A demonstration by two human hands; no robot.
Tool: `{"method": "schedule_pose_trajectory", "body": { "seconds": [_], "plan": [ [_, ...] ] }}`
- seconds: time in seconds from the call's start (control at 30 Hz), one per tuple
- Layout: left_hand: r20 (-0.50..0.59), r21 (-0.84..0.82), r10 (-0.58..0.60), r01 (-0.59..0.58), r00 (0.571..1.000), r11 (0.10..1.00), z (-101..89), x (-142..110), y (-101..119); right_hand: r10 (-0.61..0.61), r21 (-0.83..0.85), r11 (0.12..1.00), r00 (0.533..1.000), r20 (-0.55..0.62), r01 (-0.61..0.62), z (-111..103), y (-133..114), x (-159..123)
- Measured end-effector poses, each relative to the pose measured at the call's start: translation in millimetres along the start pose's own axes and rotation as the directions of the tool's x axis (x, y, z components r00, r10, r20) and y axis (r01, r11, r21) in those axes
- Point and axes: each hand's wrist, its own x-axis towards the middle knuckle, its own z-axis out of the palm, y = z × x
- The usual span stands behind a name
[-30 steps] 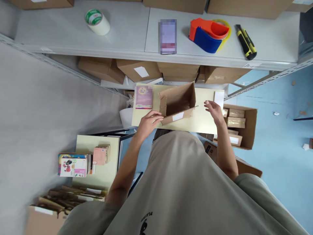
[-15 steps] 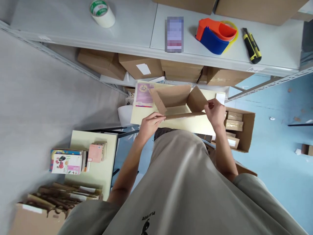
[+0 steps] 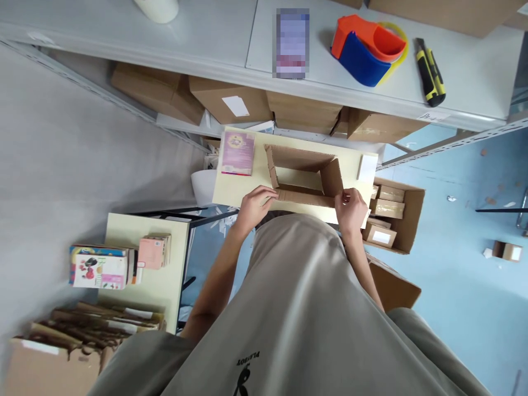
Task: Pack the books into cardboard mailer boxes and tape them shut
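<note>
A bottomless-looking cardboard box (image 3: pixel 305 197), its four walls standing, rests on the cream tabletop (image 3: pixel 231 190) in front of my body. The pale table surface shows through its middle. My left hand (image 3: pixel 256 208) pinches the near left corner of the box. At the near right corner, my right hand (image 3: pixel 351 210) grips the cardboard with bent fingers. Left of the box lies a pink-purple booklet (image 3: pixel 238 153). A small white block-like item (image 3: pixel 367 167) lies on the table's right side.
A grey shelf (image 3: pixel 206 41) above the table carries a phone (image 3: pixel 292 44), an orange-blue tape dispenser (image 3: pixel 367 49) and a utility knife (image 3: pixel 430 71). Cardboard boxes (image 3: pixel 231 102) fill the level below. An open carton (image 3: pixel 408 220) stands to the right; books (image 3: pixel 101 269) lie on a side table leftward.
The box has come down flatter onto the table and its walls have squared up. My right hand has moved left and slightly down with its corner. The view has shifted a little.
</note>
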Motion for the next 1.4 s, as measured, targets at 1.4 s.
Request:
{"method": "schedule_pose_trajectory", "body": {
  "seconds": [1.4],
  "plan": [
    [0.018,-0.205,-0.198,0.198,0.980,0.959,22.7,37,-32,-0.202,0.366,0.930,0.863,0.462,0.022,2,43,43]
  ]
}}
